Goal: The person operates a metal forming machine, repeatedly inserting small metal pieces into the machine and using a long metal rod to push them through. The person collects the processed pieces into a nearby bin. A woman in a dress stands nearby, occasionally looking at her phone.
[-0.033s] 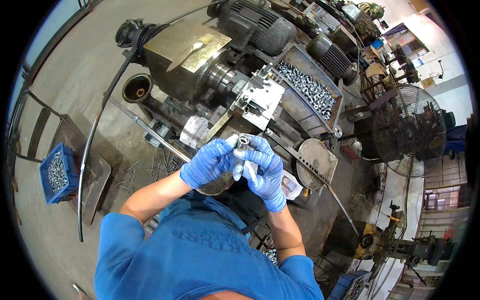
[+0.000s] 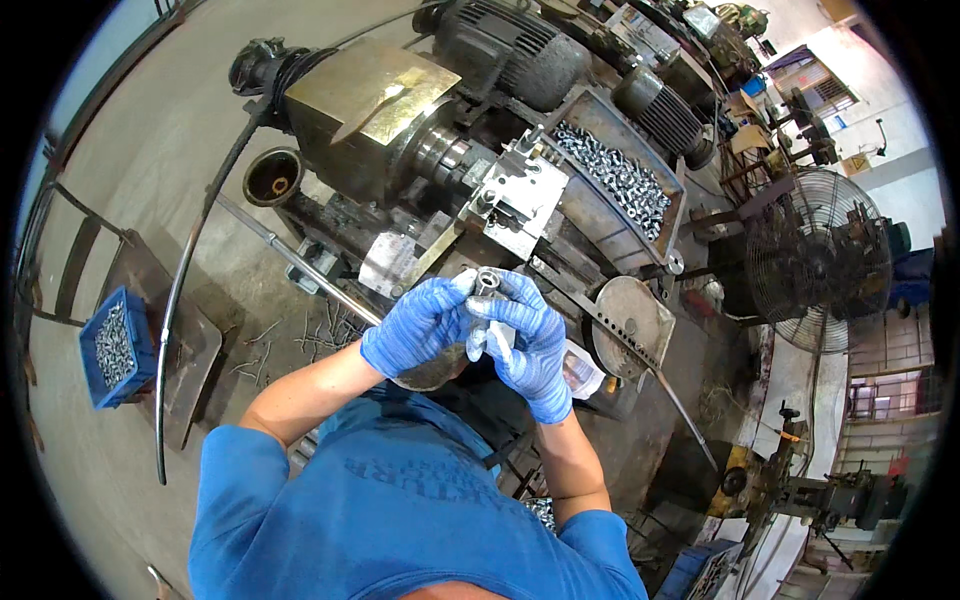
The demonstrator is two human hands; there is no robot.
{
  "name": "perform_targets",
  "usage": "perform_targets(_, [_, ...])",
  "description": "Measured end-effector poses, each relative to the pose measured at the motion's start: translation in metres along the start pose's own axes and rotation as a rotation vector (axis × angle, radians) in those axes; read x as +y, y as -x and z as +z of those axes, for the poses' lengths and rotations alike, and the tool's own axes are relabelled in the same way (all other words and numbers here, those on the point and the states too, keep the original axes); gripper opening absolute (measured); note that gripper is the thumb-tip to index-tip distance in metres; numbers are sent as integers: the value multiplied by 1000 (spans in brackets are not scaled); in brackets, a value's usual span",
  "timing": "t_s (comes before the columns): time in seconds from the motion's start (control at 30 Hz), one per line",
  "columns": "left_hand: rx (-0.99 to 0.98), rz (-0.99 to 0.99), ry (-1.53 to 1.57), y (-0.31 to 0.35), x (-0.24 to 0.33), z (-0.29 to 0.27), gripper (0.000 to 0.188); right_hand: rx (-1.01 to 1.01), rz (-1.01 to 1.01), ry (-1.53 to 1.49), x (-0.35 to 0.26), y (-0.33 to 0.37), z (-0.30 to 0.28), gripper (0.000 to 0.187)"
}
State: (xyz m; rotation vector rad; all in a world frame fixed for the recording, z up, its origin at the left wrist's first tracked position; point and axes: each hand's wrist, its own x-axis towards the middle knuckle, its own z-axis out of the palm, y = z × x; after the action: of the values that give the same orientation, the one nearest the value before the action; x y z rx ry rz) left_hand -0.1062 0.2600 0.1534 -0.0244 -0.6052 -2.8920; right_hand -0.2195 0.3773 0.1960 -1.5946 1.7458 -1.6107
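In front of my chest, both gloved hands are closed around a small hollow metal fitting [image 2: 487, 281], its round open end tilted up toward me. My left hand [image 2: 425, 325] pinches it from the left with thumb and fingers. From the right, my right hand [image 2: 530, 340] wraps its fingers about the same fitting. Its lower part is mostly hidden by the gloves. Just beyond my hands is the machine's metal clamping fixture [image 2: 530, 195], beside a shiny round spindle [image 2: 440, 155].
A grey tray [image 2: 600, 235] of small metal parts sits beyond the fixture. A blue crate [image 2: 150, 345] of similar parts stands at left. A long metal bar [image 2: 310, 270] and a black hose [image 2: 185, 280] cross the left side. A caged fan [image 2: 820, 260] stands at right.
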Motion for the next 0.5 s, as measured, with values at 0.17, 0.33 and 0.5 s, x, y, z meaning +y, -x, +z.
perform_targets(0.17, [46, -84, -297, -8, 6, 8, 33, 58, 16, 6, 6, 1, -9, 28])
perform_targets(0.33, [289, 22, -742, 13, 43, 11, 36, 166, 119, 444, 44, -25, -73, 14])
perform_targets(0.5, [450, 301, -1225, 30, 93, 8, 32, 72, 441, 1137, 128, -69, -181, 35])
